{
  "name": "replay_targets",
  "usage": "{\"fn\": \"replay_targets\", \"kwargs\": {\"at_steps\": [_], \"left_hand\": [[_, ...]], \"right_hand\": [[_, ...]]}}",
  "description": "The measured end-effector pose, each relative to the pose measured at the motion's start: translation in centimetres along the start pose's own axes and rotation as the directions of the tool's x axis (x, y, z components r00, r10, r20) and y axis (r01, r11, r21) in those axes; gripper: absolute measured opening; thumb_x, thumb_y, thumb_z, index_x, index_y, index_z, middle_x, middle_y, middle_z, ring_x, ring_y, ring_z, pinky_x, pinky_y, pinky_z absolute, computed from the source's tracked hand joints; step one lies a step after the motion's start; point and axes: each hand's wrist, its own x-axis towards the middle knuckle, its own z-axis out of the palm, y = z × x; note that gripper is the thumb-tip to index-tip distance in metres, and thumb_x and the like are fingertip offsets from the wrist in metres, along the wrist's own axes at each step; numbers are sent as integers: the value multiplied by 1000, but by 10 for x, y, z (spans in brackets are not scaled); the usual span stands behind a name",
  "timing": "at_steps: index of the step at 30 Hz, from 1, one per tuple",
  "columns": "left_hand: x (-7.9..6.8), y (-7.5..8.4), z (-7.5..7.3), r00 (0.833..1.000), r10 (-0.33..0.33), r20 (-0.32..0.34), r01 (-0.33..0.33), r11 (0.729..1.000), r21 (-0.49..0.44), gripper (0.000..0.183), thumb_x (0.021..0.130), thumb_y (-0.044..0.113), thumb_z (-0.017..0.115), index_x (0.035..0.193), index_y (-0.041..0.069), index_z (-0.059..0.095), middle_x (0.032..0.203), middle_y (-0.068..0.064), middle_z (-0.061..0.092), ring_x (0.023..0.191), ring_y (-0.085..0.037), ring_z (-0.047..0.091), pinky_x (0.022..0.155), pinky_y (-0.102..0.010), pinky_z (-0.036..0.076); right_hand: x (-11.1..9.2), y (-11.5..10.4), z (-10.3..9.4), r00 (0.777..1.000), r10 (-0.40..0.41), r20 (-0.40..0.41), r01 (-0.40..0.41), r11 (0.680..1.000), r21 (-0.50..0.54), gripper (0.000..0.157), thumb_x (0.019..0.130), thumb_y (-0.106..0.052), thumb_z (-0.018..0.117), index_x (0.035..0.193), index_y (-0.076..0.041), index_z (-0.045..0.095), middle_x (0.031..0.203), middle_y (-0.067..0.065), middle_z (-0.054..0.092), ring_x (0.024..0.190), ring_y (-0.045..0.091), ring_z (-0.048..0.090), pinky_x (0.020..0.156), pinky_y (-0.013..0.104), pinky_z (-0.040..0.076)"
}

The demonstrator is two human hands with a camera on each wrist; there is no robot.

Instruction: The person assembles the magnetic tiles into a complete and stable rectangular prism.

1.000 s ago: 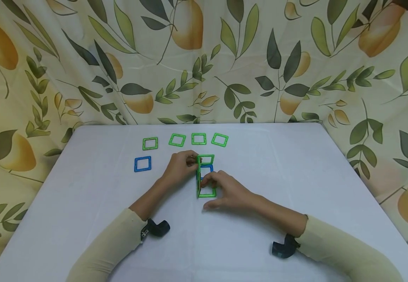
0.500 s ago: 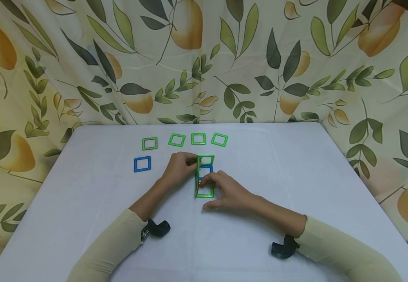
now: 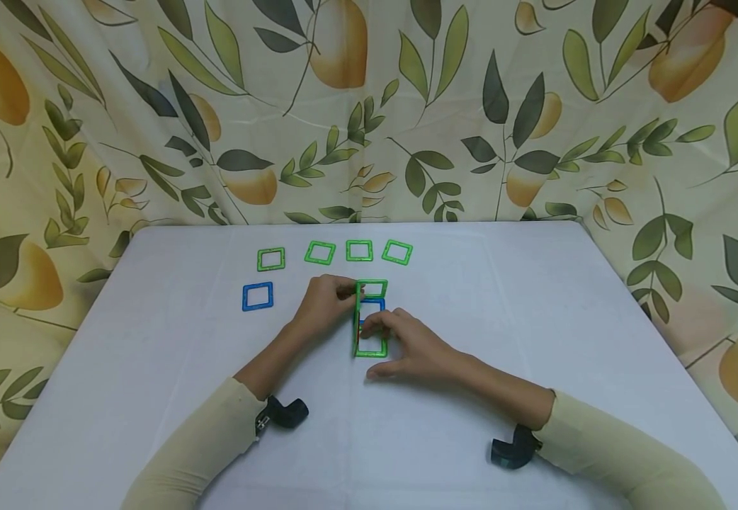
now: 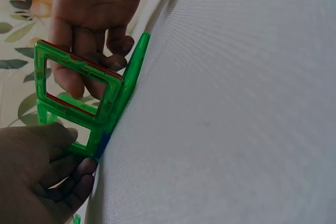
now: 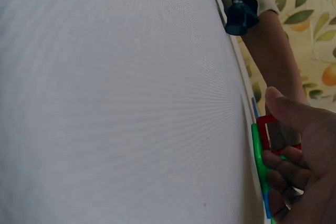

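In the head view, a flat row of magnetic tiles lies mid-table: a green tile [image 3: 375, 353] nearest, a blue tile [image 3: 382, 303] in the middle, another green tile [image 3: 384, 288] farthest. Green tiles [image 4: 79, 62] stand upright along the row's left side. The nearer one shows red along its edges, and its right-hand face looks red [image 5: 262, 132] in the right wrist view. My left hand [image 3: 327, 301] pinches the farther upright green tile [image 4: 95, 139] between thumb and fingers. My right hand [image 3: 416, 347] rests its fingers against the nearer upright tile's inner face, thumb held apart.
Several loose green tiles [image 3: 359, 259] lie in a line toward the table's back edge. A blue tile [image 3: 258, 307] lies flat on the left. White cloth covers the table [image 3: 535, 304], and a patterned curtain [image 3: 445, 142] hangs behind it.
The near end of the upright tiles has shifted slightly left, away from the right fingers. Both hands have stayed almost in place.
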Motion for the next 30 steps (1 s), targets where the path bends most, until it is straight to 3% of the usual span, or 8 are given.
{"fn": "replay_targets", "kwargs": {"at_steps": [8,15,23,30], "left_hand": [[-1,0,-1,1000,2,-1,-2,1000,9,18,97,11,77,111,1,81,100,-7,80,91,-15,74,84,-34,59],[-1,0,-1,1000,-2,-2,2,1000,8,19,97,11,77,113,1,81,101,-7,80,91,-15,74,85,-35,59],[-1,0,0,1000,3,-8,-3,1000,0,18,96,9,78,112,0,80,100,-8,79,88,-16,73,81,-33,59],[-1,1,1,1000,-14,-2,14,1000,-15,19,94,3,77,112,-1,79,99,-8,78,84,-16,69,78,-30,58]], "right_hand": [[1,2,-2,1000,-11,-7,11,1000,11,70,77,-30,97,135,-13,61,124,-7,72,109,18,56,94,34,47],[3,7,-14,993,-49,-106,53,998,34,58,81,-25,95,129,-10,66,118,-2,72,103,21,57,89,39,47],[7,17,-29,976,43,-211,-13,990,142,36,92,-14,83,122,-2,68,108,6,73,97,26,61,85,42,49],[13,30,-36,961,147,-234,-105,978,182,34,96,-20,79,124,-4,68,108,5,71,97,24,59,83,34,50]]}}
